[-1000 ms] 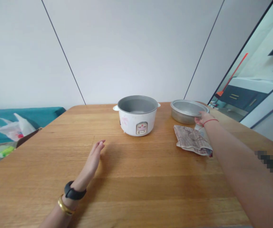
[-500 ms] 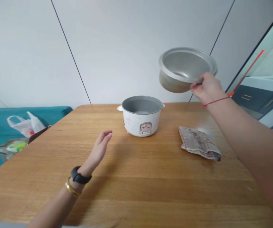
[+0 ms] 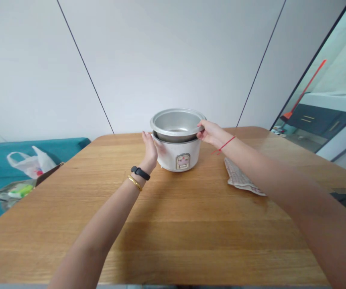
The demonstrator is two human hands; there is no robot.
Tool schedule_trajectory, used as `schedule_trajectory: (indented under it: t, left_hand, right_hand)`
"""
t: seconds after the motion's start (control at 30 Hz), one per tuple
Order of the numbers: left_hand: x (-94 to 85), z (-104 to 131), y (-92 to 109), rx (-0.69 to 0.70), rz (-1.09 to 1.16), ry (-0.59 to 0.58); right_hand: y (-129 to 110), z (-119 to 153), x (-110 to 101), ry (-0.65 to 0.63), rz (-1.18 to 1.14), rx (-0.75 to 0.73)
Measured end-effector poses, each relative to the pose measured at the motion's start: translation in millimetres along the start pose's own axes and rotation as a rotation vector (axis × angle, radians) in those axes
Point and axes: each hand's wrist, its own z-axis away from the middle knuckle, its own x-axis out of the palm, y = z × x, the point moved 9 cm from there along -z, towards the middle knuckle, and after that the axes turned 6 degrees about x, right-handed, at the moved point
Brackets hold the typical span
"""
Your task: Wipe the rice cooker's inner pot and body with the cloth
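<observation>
A white rice cooker [image 3: 170, 155] with a small front panel stands toward the back of the wooden table. Its grey metal inner pot [image 3: 173, 132] sits partly inside the cooker's mouth, with the rim still raised above the cooker's edge. My right hand [image 3: 210, 132] pinches the pot's rim on the right side. My left hand [image 3: 150, 150] is upright against the cooker's left side, fingers extended; whether it presses on the wall I cannot tell. A checked cloth [image 3: 241, 180] lies to the right, partly hidden under my right forearm.
The wooden table [image 3: 173, 241] reaches back to a white panelled wall [image 3: 173, 52]. At left, a teal sofa [image 3: 67, 146] bears a white plastic bag [image 3: 33, 162]. Past the doorway at right are a red-handled broom [image 3: 307, 90] and a dark cabinet [image 3: 311, 120].
My right hand has brought the inner pot left and down from the air into the top of the cooker. My left hand has moved forward and right to the cooker's side.
</observation>
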Motion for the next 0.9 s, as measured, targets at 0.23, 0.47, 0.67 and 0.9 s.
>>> schedule_trajectory:
  t: [0.23, 0.47, 0.67, 0.9]
  left_hand:
    - [1.4, 8, -1, -0.025, -0.134, 0.035]
    - [-35.8, 35, -23, -0.214, -0.167, -0.026]
    - [-58.8, 57, -42, -0.228, -0.269, -0.019]
    - [-41.8, 67, -39, -0.222, -0.215, -0.093]
  right_hand:
    - [14, 1, -19, -0.171, 0.309, 0.106]
    - [6, 15, -156, 0.432, 0.987, -0.34]
    - [120, 41, -206, 0.42, 1.791, 0.02]
    - [127, 67, -182, 0.195, 1.835, -0.101]
